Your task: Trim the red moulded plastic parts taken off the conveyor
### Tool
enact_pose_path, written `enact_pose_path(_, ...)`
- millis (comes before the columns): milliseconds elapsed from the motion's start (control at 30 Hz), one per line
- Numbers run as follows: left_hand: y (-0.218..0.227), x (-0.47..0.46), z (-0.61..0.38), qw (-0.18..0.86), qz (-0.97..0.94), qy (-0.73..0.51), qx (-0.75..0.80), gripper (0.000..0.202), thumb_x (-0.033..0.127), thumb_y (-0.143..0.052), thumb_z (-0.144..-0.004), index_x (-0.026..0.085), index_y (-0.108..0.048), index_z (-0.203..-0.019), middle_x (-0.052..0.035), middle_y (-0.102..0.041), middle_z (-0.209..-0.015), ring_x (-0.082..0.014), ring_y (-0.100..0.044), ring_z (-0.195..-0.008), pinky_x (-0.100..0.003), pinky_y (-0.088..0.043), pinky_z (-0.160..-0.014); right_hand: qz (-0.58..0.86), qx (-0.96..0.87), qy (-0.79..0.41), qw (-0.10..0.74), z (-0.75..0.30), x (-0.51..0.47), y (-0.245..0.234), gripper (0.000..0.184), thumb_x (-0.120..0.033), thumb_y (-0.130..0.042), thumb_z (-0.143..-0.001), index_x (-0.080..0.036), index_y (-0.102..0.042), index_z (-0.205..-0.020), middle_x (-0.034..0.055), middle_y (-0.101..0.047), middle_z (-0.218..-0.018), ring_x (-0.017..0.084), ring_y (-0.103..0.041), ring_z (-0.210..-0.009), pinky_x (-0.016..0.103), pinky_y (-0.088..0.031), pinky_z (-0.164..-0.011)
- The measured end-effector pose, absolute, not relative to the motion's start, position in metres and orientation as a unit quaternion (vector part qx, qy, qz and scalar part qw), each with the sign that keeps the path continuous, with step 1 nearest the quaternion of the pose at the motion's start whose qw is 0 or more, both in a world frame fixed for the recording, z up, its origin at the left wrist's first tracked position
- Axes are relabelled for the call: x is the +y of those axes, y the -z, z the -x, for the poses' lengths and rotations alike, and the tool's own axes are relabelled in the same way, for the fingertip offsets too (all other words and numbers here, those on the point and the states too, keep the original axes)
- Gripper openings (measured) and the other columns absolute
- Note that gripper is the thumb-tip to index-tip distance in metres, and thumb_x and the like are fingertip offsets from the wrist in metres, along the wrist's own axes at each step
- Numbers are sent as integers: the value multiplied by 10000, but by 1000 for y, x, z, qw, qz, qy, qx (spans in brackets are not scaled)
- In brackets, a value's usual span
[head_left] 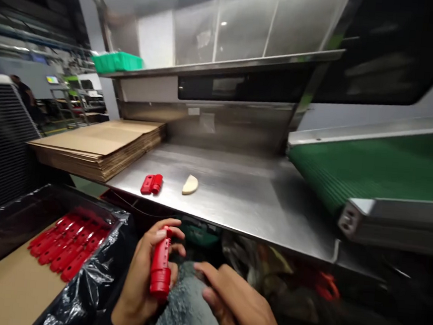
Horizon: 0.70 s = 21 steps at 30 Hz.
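My left hand (138, 272) is closed round a red plastic part (160, 269), a slim piece with a ribbed round end and small holes along its side. It is held upright, round end down, in front of the table edge. My right hand (238, 306) is just to the right of it, apart from the part, thumb and forefinger brought together; what they pinch, if anything, I cannot make out. On the metal table lie a small red plastic piece (151, 184) and a cream wedge-shaped piece (190, 185).
A stack of cardboard sheets (100, 142) stands at the table's left. Below it, a box lined with black plastic (97, 268) holds several red parts (69, 243) in a row on cardboard. A green conveyor belt (383, 162) is at right, a green bin (117, 62) on the shelf.
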<state>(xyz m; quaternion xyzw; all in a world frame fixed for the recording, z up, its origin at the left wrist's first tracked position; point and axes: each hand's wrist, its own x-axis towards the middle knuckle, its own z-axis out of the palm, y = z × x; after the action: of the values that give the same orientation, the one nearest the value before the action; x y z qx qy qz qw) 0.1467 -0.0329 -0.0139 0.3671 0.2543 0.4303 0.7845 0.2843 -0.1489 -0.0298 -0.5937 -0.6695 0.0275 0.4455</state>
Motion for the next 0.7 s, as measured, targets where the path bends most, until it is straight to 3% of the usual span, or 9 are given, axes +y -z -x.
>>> enact_pose_path(100,0,-39,-137,776,-368,-425,285,319,325,-596,-827,172,-662,-1099,-59,-632,-930,-137,-553,-710,-173,-429,-478,585,-702,177,364,-268,-144,3,540,-588,-413,-920,-205,-573,-1265,18,-573,-709,135,-544,-589,246,-421,-499)
enact_pose_path(200,-6,-45,-129,775,-355,-429,300,308,324,-656,-761,161,-707,-1017,-47,-637,-909,-124,-546,-700,-186,-454,-563,567,-678,289,369,-250,-143,-8,557,-660,-377,-897,-242,-658,-1135,-9,-523,-623,124,-463,-517,266,-321,-480)
enact_pose_path(367,-16,-54,-119,781,-376,-412,279,249,330,-642,-759,160,-718,-924,-42,-610,-855,-135,-526,-734,-175,-415,-564,553,-663,310,398,-235,-143,1,517,-660,-394,-895,-267,-666,-1091,-17,-493,-611,131,-422,-526,290,-278,-508)
enact_pose_path(533,-13,-47,-111,784,-413,-382,261,296,370,-642,-724,167,-719,-924,-17,-532,-706,-101,-391,-572,-190,-281,-449,554,-657,311,406,-229,-143,3,504,-652,-413,-891,-254,-685,-1037,-12,-481,-590,136,-412,-513,288,-273,-488)
enact_pose_path(700,-7,-38,-111,762,-448,-382,272,322,402,-670,-703,160,-723,-909,-14,-507,-710,-100,-410,-589,-200,-330,-523,554,-652,325,403,-227,-145,-1,497,-625,-388,-916,-252,-693,-1043,-11,-488,-581,131,-424,-504,286,-285,-488)
